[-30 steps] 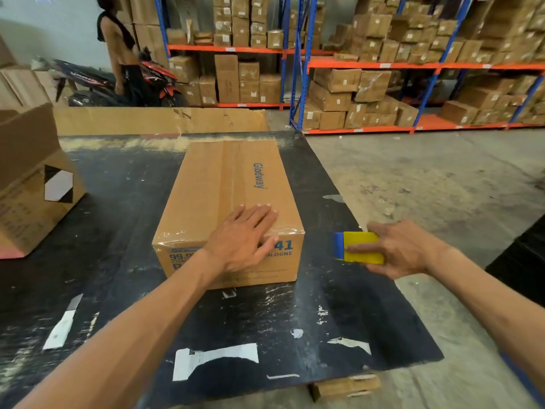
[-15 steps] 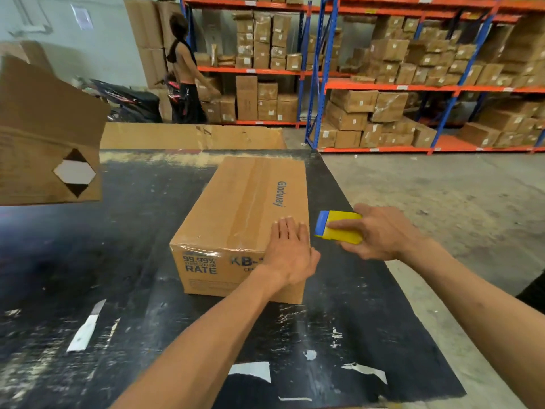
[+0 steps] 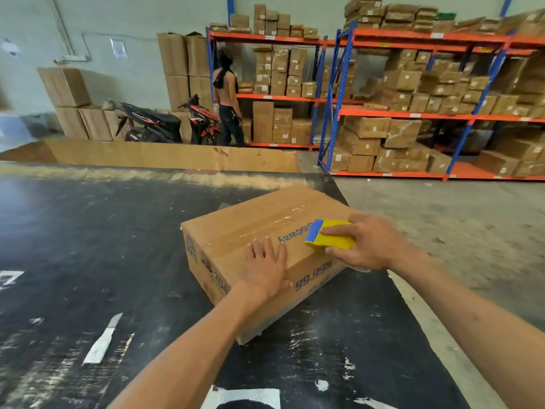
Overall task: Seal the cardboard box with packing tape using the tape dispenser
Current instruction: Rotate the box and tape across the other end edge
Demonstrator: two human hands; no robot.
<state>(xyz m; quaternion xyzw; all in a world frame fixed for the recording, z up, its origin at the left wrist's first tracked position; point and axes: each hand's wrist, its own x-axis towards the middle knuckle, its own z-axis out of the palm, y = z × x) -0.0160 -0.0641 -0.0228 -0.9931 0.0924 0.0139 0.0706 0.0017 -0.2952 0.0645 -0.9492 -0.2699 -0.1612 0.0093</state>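
Observation:
A brown cardboard box (image 3: 250, 222) lies on the black table (image 3: 88, 246), turned at an angle near the right edge. Clear tape runs along its top seam. My left hand (image 3: 265, 267) presses flat on the box's near top corner, fingers spread. My right hand (image 3: 368, 243) grips a yellow and blue tape dispenser (image 3: 330, 237) held over the right part of the box top, blue edge facing left. A bit of the tape roll shows under my right palm.
Paper and tape scraps (image 3: 101, 340) stick to the table. A flat cardboard sheet (image 3: 177, 156) stands behind the far edge. A person (image 3: 227, 95) stands by a motorbike (image 3: 165, 122). Shelves of boxes (image 3: 413, 98) line the back; concrete floor (image 3: 442, 216) lies right.
The box has been turned so its corner faces me. My right hand brought the dispenser from beside the box to above its top. The open box at the left has left the view.

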